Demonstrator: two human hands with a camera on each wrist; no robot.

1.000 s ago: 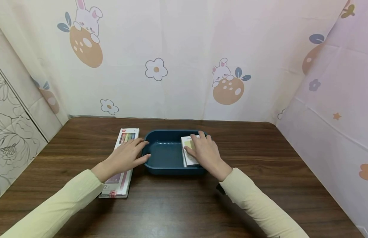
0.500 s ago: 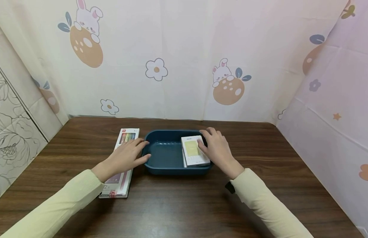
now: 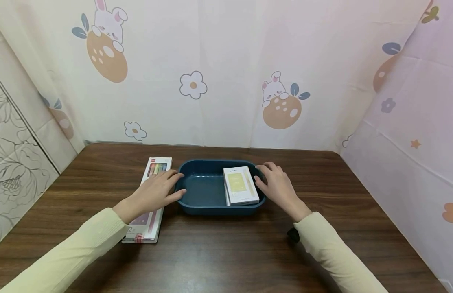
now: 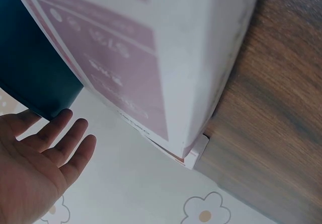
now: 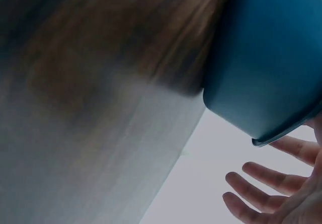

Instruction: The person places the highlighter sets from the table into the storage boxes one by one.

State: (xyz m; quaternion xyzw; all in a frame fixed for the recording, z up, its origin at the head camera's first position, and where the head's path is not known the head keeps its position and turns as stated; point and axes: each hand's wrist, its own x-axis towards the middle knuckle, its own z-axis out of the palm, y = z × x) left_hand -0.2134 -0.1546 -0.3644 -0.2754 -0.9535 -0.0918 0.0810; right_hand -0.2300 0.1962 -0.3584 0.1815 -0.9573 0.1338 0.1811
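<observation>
A dark blue rectangular bin [image 3: 206, 191] stands on the table between both hands. Inside its right half lies a white box with a yellow-green panel [image 3: 236, 183], with another white edge showing beneath its left side. At the bin's left end, the left hand [image 3: 153, 193] rests its thumb and index finger at the rim, fingers spread and fairly straight. Opposite it, the right hand [image 3: 279, 185] has its thumb and fingertips at the right rim, its other fingers loosely extended in the right wrist view. Neither hand holds a box.
A long white box with a picture of coloured pencils [image 3: 156, 169] lies left of the bin, partly under the left hand and forearm. The brown wooden table [image 3: 211, 252] ends at a patterned curtain [image 3: 226, 114] behind.
The right hand has left the white box in the bin and moved right to the bin's right rim, uncovering the box. The left hand has stayed at the left rim.
</observation>
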